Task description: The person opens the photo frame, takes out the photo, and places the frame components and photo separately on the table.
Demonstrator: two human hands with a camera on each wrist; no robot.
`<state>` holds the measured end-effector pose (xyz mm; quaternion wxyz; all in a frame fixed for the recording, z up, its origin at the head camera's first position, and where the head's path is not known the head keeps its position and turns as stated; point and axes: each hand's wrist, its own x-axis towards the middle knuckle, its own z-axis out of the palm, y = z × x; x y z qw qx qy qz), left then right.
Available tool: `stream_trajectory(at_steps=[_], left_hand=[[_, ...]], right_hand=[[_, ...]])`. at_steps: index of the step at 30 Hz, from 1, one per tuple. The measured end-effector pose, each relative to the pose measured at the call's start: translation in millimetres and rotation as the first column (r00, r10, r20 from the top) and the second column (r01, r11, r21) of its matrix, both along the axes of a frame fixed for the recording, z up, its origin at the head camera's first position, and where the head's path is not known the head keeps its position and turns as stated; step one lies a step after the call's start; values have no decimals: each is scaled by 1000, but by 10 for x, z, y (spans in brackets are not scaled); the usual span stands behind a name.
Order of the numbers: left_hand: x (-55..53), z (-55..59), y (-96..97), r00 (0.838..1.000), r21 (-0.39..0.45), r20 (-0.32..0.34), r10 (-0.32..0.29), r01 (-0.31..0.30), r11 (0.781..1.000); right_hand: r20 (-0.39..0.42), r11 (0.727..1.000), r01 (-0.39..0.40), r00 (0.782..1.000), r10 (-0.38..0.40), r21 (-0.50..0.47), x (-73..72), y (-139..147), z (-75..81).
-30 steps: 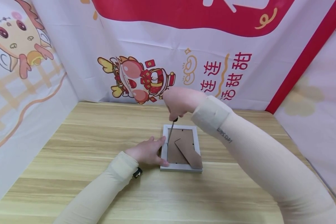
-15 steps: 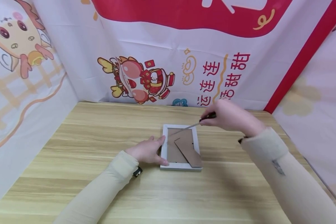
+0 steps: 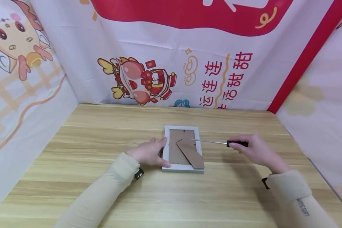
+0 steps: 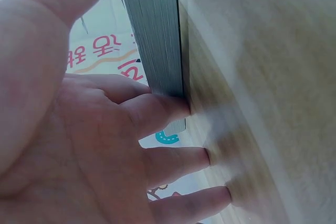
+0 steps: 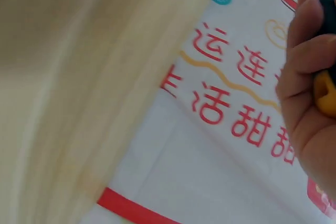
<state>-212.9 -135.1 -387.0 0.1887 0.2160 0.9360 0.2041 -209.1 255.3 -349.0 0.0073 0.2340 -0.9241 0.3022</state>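
Note:
A white picture frame point(image 3: 199, 147) lies face down, its brown backing board point(image 3: 175, 154) and folded stand leg point(image 3: 191, 154) uppermost. My left hand point(image 3: 149, 153) rests at its left side, thumb on the lower left corner and index finger on the left edge. In the left wrist view, straight fingers point(image 4: 176, 161) touch the table and the frame's grey side point(image 4: 155, 35). My right hand point(image 3: 255, 148) grips a screwdriver point(image 3: 237, 143) by its black handle, right of the frame. Its metal shaft points left, the tip over the backing. A yellow handle part point(image 5: 325, 93) shows in the right wrist view.
The wood-grain table point(image 3: 117, 126) extends around the frame on all sides. Behind it hangs a white printed cloth point(image 3: 154, 41) with a red band and a cartoon dragon. More printed cloth stands at the left and right.
My right hand has swung right and down from above the frame, turning the screwdriver from steep to nearly level. Its tip has moved from the left edge toward the right part. My left hand stays put.

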Motion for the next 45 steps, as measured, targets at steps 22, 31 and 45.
stream_trajectory(at_steps=[22,31,45], left_hand=[[-19,-32,-1,1000,-12,-4,-15,15,1000],[-31,-29,-9,1000,-6,-4,-14,14,1000],[-43,-17,-4,1000,5,7,-19,19,1000]], right_hand=[[12,994,-85,996,84,62,-150,-448,-149],[-8,984,-127,992,129,125,-204,-570,43],[-161,856,-234,927,340,462,-89,-1356,987]])
